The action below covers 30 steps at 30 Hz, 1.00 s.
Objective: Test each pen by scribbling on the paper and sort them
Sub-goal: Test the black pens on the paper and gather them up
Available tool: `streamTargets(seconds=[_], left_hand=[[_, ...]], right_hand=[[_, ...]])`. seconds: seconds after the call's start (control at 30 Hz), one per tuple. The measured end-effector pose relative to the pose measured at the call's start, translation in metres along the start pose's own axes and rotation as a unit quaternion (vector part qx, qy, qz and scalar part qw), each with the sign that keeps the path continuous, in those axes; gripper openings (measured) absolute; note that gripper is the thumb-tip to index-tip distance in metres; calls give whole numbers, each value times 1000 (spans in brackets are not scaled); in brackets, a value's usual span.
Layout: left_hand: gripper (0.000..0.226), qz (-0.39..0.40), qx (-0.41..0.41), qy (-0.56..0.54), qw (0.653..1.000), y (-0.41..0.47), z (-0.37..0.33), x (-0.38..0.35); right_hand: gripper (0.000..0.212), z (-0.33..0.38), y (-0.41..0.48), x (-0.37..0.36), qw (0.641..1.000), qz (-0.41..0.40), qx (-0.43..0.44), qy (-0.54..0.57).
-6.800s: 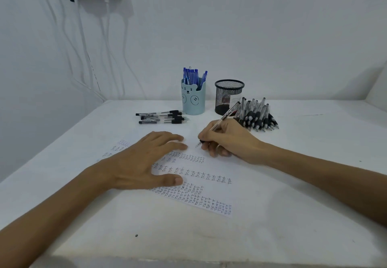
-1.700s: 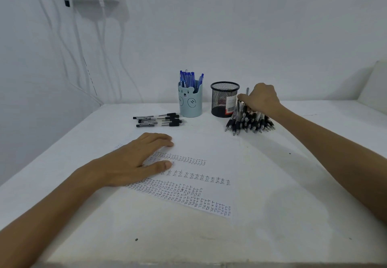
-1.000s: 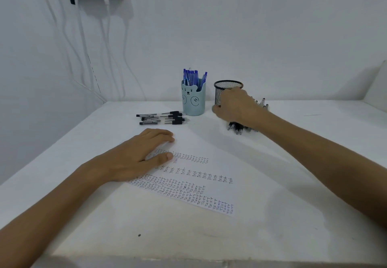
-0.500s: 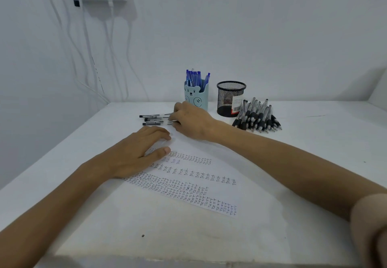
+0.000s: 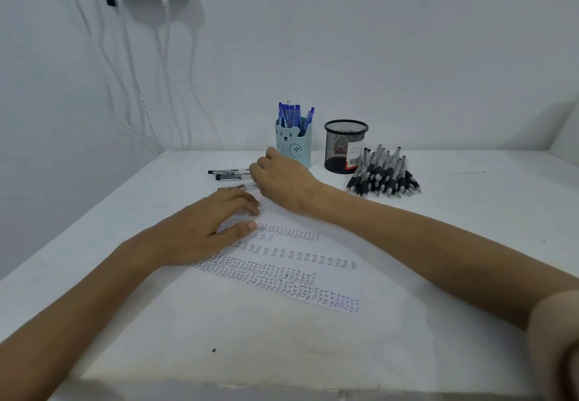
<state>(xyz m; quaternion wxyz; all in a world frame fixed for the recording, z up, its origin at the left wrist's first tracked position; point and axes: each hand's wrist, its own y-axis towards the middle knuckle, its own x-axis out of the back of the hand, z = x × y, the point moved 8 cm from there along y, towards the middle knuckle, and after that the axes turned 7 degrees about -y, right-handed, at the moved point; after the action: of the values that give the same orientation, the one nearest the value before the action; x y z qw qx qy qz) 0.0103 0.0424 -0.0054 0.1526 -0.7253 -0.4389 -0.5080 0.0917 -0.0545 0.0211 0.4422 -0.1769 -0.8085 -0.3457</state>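
A white paper [image 5: 313, 262] with rows of scribbles lies in the middle of the table. My left hand [image 5: 206, 228] rests flat on its left part, fingers apart. My right hand [image 5: 282, 178] is reached across to a short row of black pens [image 5: 227, 175] lying left of the bear cup. Its fingers curl down over their right ends, and the back of the hand hides whether they grip a pen. A pile of several black pens [image 5: 383, 172] lies to the right of the black mesh cup [image 5: 344, 143].
A light blue bear cup [image 5: 293, 147] holds several blue pens [image 5: 293, 115] at the back. The white table [image 5: 470, 244] meets walls at the back and left. White cables [image 5: 134, 71] hang from a wall socket at the upper left.
My right hand left the paper, went to the pen pile, then swept left past both cups to the short row of pens. My left hand stayed on the paper.
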Motion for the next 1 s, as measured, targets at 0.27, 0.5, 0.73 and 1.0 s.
streamTargets(seconds=[0.27, 0.5, 0.73, 1.0], left_hand=[[58, 14, 11, 43, 999, -2, -1, -3], [66, 33, 14, 77, 996, -4, -5, -1], [72, 15, 16, 87, 996, -4, -7, -3], [82, 75, 2, 58, 995, -1, -32, -30]], right_hand=[[30, -34, -20, 10, 992, -17, -68, 104], [76, -66, -46, 27, 958, -71, -190, 204], [61, -65, -64, 41, 899, -47, -192, 390], [56, -84, -94, 40, 863, -105, -267, 415]])
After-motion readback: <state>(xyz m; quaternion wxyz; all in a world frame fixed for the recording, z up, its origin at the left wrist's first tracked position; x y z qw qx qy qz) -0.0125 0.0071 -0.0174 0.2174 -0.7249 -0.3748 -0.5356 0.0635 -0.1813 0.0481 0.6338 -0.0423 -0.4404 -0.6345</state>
